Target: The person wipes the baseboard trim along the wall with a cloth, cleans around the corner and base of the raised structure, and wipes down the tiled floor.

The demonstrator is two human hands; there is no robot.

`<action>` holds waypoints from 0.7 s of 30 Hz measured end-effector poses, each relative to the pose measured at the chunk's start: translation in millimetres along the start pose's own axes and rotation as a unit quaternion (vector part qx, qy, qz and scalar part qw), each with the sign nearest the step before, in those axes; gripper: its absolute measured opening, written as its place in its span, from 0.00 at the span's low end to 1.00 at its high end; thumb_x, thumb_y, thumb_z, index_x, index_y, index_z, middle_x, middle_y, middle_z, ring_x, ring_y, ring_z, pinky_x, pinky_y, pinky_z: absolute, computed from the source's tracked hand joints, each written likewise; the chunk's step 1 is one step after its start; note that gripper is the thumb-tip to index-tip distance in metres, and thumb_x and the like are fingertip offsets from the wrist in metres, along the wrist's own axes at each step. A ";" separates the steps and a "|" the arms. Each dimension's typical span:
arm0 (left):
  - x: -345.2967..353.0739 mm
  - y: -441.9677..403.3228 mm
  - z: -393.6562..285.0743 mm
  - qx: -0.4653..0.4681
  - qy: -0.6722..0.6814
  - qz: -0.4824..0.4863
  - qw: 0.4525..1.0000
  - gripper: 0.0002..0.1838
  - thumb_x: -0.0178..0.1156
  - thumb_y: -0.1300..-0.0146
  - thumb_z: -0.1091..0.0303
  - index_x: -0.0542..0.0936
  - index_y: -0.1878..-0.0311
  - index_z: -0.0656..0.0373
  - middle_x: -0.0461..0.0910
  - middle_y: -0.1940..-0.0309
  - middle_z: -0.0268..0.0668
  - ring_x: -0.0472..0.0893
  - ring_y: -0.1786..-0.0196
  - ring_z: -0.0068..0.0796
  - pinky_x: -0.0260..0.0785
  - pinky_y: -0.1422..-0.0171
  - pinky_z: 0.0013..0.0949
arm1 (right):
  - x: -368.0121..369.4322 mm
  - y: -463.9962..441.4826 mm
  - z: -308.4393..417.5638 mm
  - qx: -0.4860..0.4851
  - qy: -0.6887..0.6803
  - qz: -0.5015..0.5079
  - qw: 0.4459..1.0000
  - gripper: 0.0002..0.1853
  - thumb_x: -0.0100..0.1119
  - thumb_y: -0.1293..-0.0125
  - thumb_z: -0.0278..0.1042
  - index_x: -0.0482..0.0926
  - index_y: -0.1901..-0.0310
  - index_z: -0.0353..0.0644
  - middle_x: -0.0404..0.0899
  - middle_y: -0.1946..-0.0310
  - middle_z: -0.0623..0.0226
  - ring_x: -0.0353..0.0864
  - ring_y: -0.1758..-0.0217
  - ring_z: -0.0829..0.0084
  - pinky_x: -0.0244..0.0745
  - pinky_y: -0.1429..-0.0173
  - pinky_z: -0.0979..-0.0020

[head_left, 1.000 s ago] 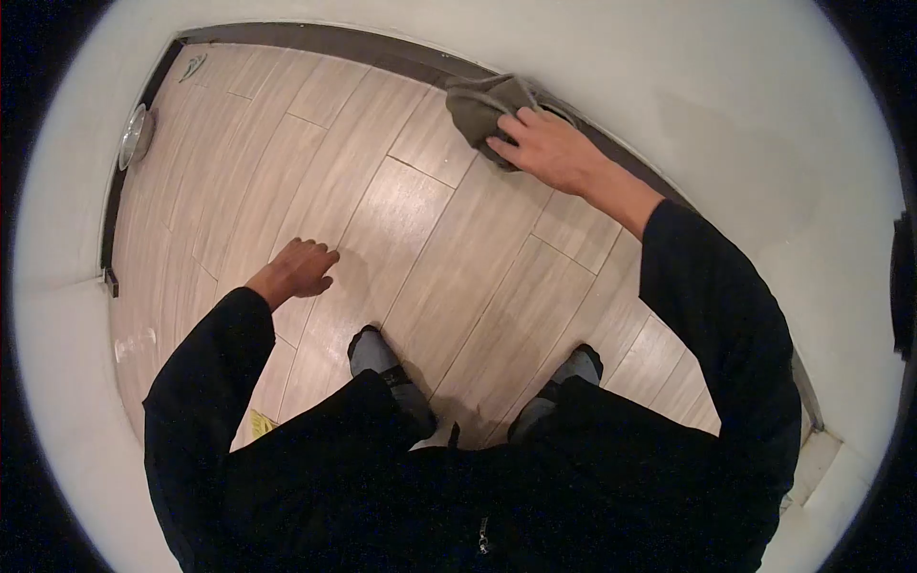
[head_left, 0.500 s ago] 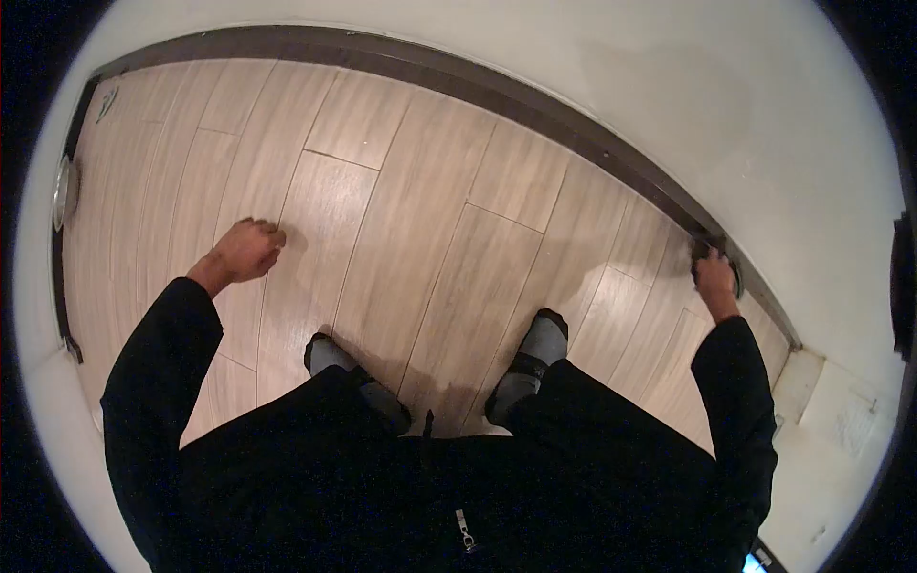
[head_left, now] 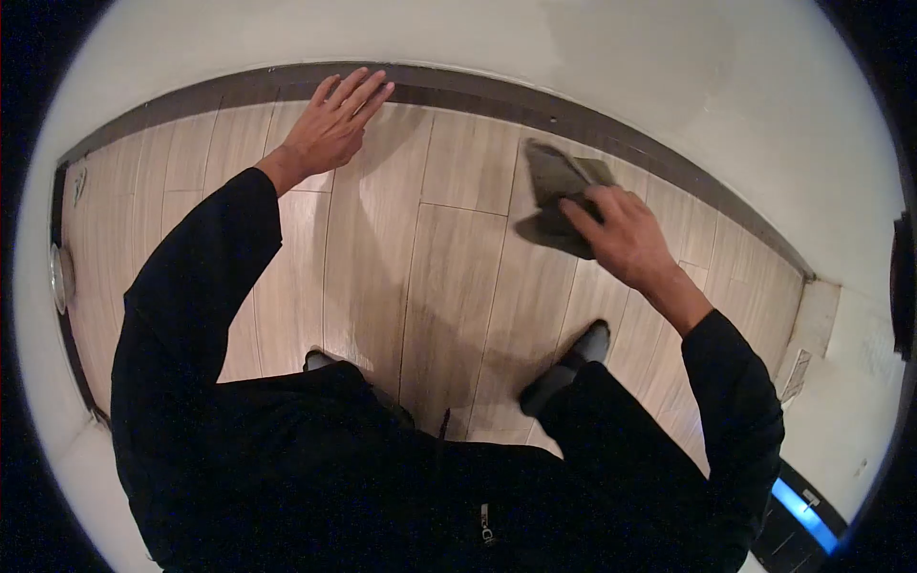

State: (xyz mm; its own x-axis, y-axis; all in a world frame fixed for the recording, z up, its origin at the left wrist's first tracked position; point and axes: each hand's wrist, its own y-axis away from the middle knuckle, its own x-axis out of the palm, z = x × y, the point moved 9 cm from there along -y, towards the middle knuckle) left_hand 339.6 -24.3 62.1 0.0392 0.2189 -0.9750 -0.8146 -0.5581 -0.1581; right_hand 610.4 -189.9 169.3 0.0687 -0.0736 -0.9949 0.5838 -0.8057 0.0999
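A grey-brown cloth [head_left: 559, 191] hangs bunched from my right hand [head_left: 626, 234], whose fingers are closed on it. Hand and cloth are over the wood-plank floor [head_left: 449, 277], a little in front of the dark baseboard [head_left: 554, 116]. My left hand [head_left: 334, 124], holding nothing, is stretched out with its fingers apart. Its fingertips overlap the baseboard in view; whether they touch it I cannot tell.
A pale wall [head_left: 439, 33] rises behind the baseboard. At the left edge a metal bowl [head_left: 63, 277] sits by the dark trim, with a small object [head_left: 79, 183] above it. My socked feet are below. A dark item with a blue strip [head_left: 802, 516] is at lower right.
My right hand has come back from the far right with the cloth, now spread more in view. My left hand has moved up toward the baseboard and its fingers have opened.
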 end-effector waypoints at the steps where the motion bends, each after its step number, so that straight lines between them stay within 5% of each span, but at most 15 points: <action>1: -0.9 -10.8 -4.1 -0.008 -0.013 0.004 1.000 0.45 0.62 0.41 0.67 0.55 0.20 0.49 0.52 0.20 0.42 0.55 0.20 0.45 0.51 0.20 0.53 | -1.1 -6.2 9.9 -0.016 -0.011 0.006 1.000 0.21 0.60 0.40 0.28 0.79 0.43 0.48 0.74 0.52 0.60 0.78 0.49 0.59 0.77 0.45 0.58; 10: 13.9 4.9 -18.1 0.044 -0.008 0.185 0.982 0.30 0.62 0.45 0.70 0.75 0.36 0.57 0.59 0.24 0.46 0.57 0.21 0.47 0.53 0.21 0.53 | 13.1 6.7 19.4 -0.163 0.036 -0.029 0.986 0.20 0.58 0.39 0.38 0.78 0.44 0.48 0.74 0.55 0.67 0.74 0.54 0.67 0.73 0.50 0.65; 17: -19.1 113.5 -26.6 -0.114 0.079 0.292 0.946 0.24 0.67 0.47 0.69 0.79 0.45 0.59 0.70 0.35 0.47 0.65 0.27 0.47 0.62 0.27 0.51 | 21.2 -78.0 30.3 -0.289 0.058 -0.136 0.946 0.22 0.58 0.39 0.31 0.80 0.42 0.41 0.75 0.54 0.65 0.73 0.54 0.67 0.70 0.49 0.65; 21: -43.2 172.7 -48.3 -0.253 0.120 0.313 0.908 0.18 0.63 0.46 0.71 0.82 0.49 0.58 0.77 0.45 0.43 0.74 0.37 0.42 0.65 0.33 0.47 | 30.7 -171.0 63.3 -0.356 0.079 -0.282 0.888 0.19 0.58 0.40 0.33 0.83 0.47 0.40 0.76 0.56 0.66 0.73 0.51 0.68 0.68 0.47 0.67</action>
State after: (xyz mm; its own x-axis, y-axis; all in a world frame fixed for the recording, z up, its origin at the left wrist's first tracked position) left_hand 225.2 -168.8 69.4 -0.1652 -0.4148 -0.8948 -0.3538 -0.8220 0.4463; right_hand 461.4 -91.7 120.8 -0.3166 0.3513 -0.8811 0.9209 -0.1090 -0.3743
